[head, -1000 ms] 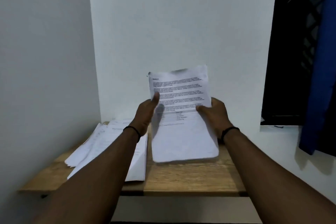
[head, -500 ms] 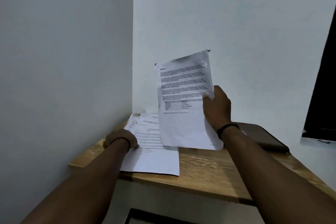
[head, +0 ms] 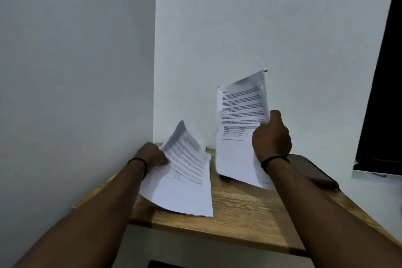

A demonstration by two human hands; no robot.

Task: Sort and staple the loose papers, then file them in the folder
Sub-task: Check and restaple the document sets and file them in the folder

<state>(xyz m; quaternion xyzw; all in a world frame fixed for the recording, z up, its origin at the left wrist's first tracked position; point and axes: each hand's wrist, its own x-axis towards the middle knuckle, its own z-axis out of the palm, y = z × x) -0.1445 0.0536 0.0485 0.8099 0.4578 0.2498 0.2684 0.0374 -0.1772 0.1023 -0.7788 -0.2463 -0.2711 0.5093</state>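
Both arms are reaching forward, each wrist wearing a dark band. The left hand (head: pixel 152 154) is pinching paper low at its side, knuckles up. The right hand (head: pixel 272 137) is gripping a sheet upright, raised higher.

A wooden table (head: pixel 250 213) carries a paper stack (head: pixel 185 193) and a dark folder (head: pixel 313 169).

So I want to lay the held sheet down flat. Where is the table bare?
Bare wood shows on the table between the pile of papers under the left hand and the dark folder, below the sheet in the right hand. The left back corner is crowded.
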